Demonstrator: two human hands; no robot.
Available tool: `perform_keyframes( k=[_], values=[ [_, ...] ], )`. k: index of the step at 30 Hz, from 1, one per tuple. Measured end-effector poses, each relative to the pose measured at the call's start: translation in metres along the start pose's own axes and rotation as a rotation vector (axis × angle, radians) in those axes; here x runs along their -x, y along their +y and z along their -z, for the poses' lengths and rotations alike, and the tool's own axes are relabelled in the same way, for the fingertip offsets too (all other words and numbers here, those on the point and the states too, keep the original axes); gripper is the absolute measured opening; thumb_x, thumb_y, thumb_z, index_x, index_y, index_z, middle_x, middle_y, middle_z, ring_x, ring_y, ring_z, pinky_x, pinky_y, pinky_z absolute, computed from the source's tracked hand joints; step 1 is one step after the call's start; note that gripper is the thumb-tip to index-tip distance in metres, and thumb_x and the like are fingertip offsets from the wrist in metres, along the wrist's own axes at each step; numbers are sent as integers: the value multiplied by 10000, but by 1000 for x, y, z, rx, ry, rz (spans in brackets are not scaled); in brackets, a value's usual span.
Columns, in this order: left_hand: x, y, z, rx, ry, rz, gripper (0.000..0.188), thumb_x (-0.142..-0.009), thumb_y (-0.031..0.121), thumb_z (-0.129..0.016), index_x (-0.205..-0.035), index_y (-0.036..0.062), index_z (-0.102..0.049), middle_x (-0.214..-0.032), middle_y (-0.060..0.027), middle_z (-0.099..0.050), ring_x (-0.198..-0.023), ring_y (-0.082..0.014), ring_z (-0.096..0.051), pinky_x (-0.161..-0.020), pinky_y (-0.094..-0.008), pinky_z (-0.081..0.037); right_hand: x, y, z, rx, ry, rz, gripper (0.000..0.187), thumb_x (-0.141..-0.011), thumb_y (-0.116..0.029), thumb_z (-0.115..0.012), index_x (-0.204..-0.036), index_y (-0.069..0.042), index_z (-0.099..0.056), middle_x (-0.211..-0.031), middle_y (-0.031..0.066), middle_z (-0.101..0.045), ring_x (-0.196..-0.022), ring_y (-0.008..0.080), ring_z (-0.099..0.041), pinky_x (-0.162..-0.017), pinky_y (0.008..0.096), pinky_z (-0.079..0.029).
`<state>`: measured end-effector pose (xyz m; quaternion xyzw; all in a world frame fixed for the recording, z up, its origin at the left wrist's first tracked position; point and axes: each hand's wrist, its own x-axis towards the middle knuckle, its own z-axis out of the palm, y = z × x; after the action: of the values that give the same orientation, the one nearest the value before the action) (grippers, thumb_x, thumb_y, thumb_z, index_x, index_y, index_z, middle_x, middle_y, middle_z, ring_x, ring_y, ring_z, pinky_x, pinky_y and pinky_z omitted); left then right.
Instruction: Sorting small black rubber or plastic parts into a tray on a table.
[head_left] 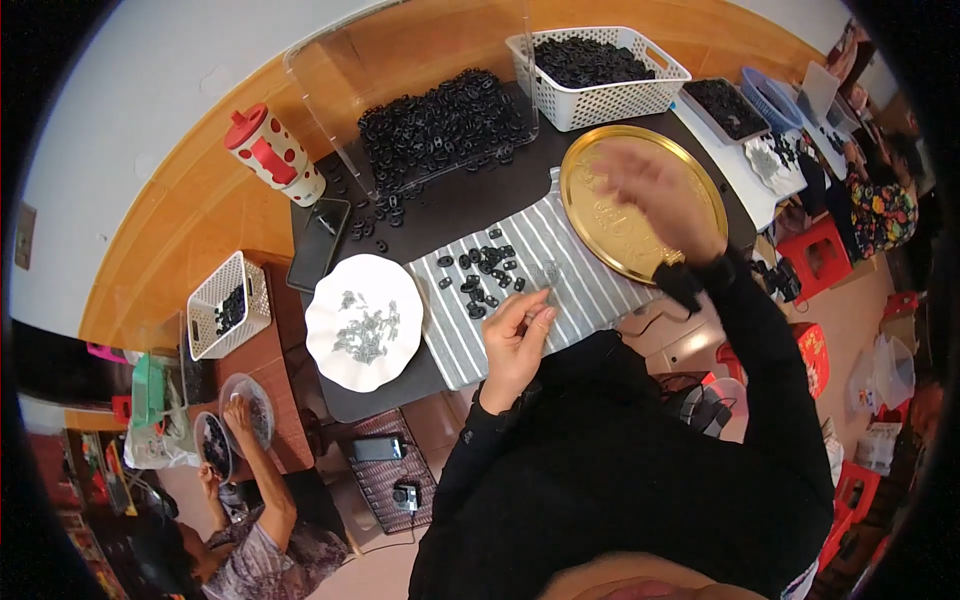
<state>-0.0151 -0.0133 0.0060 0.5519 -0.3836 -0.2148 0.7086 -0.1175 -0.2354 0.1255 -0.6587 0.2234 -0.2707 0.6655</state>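
My left hand [515, 345] is closed in a pinch over the near edge of a grey-and-white striped cloth [610, 290]. Whatever its fingertips hold, if anything, is too small to make out. Just beyond them lie several small clear pieces [549, 272]. A loose group of small black oval parts with holes [490, 258] is spread on the cloth to the far left of that hand. Over a round gold tray [585, 225] hovers my right hand [665, 195], its fingers smeared by motion. To the left, a white scalloped plate [335, 290] carries many small clear pieces [365, 328].
A clear bin [335, 125] full of black parts stands at the back, beside a white perforated basket [590, 110]. A red-dotted tumbler [268, 155] and a phone [320, 243] are at far left. Other people work at lower left [275, 560] and far right [885, 205].
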Motion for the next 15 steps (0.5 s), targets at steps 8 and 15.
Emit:
perform_keyframes(
  k=[8, 15],
  values=[
    [7, 9, 19, -110, -54, -136, 171, -854, -27, -676, -1025, -25, -688, -790, -57, -620, -650, -101, -547, -565, -224, -423, 88, 50, -38, 282, -751, -180, 169, -913, -82, -628, -1054, 6, -652, -935, 33, -649, -855, 109, -605, -769, 256, -484],
    [8, 11, 20, -166, -51, -132, 107, -849, 1, -656, -948, -35, -671, -738, -116, -592, -605, -206, -548, -535, -309, -413, 113, 88, -42, 385, -955, -63, 147, -892, -88, -646, -986, 24, -655, -983, 132, -656, -920, 239, -641, -810, 332, -500]
  ],
)
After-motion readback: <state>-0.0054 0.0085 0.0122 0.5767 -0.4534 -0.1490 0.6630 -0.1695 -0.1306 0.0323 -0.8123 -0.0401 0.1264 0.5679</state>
